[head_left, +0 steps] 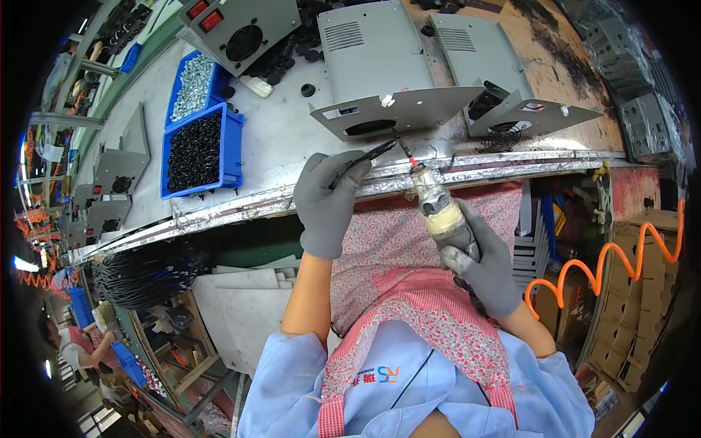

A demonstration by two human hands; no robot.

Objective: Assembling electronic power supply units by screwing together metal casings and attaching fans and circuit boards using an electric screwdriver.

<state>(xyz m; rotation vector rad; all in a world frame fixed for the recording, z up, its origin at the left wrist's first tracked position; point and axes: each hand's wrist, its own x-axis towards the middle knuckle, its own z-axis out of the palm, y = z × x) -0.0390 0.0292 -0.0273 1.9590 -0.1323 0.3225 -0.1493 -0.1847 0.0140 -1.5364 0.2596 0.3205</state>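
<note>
My left hand [326,201], in a grey glove, pinches a thin black piece [377,151] in front of a grey metal housing [376,55]; its exact kind is unclear. In my right hand [488,266], also gloved, is a power screwdriver [441,212] wrapped in worn tape. Its bit points up and away from me, close to the far end of the black piece; whether they touch I cannot tell. The housing's front panel, with a round opening, faces me just beyond the bit. To its right stands a second grey housing [488,62], a black wire fan guard [504,136] at its front.
Two blue bins stand at left, one holding black screws [193,153], the other silver fasteners [196,82]. Another grey housing [244,36] with red switches sits behind them. A metal-edged bench rim [255,197] runs before me. At right hangs an orange coiled hose [606,255].
</note>
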